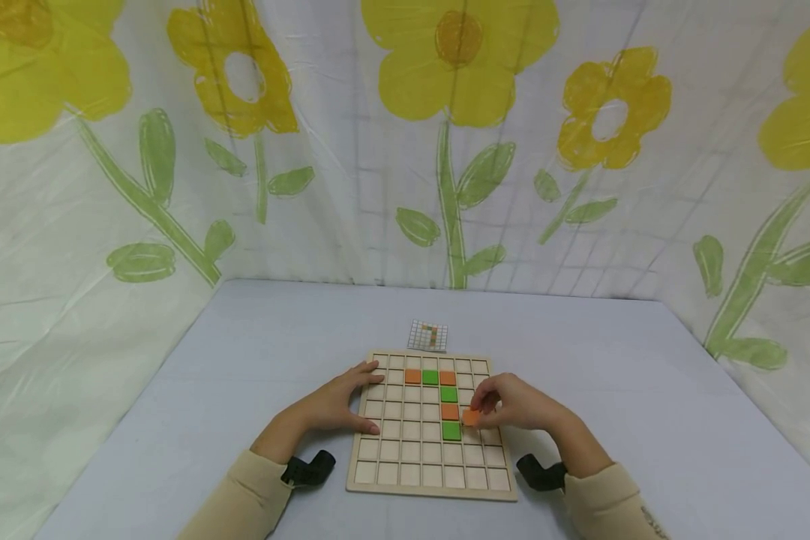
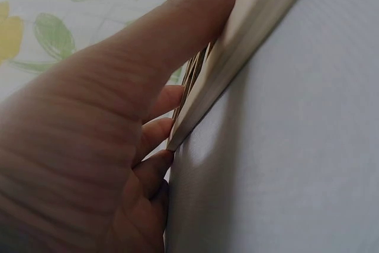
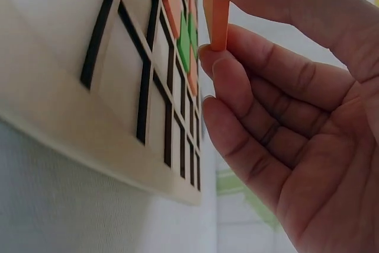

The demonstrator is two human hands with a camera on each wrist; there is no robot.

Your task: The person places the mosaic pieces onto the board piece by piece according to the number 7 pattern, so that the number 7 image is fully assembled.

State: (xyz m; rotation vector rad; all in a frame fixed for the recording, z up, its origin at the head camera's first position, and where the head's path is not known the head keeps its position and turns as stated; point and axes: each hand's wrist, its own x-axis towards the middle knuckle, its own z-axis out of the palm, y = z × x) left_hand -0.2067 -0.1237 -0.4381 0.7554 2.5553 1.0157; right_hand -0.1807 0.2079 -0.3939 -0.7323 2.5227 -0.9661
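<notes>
A wooden grid board lies on the table. Green and orange square tiles sit in its cells: a short row near the top, orange, green, orange, then a column running down from its right end to a green tile. Between thumb and fingers, my right hand pinches an orange tile, tilted above the board just right of that column. My left hand rests on the board's left edge, thumb and fingers spread apart, fingertips over the rim.
Behind the board lies a small card printed with a grid and coloured squares. The white table extends around the board on all sides. A curtain with yellow flowers hangs behind. Each wrist wears a black device.
</notes>
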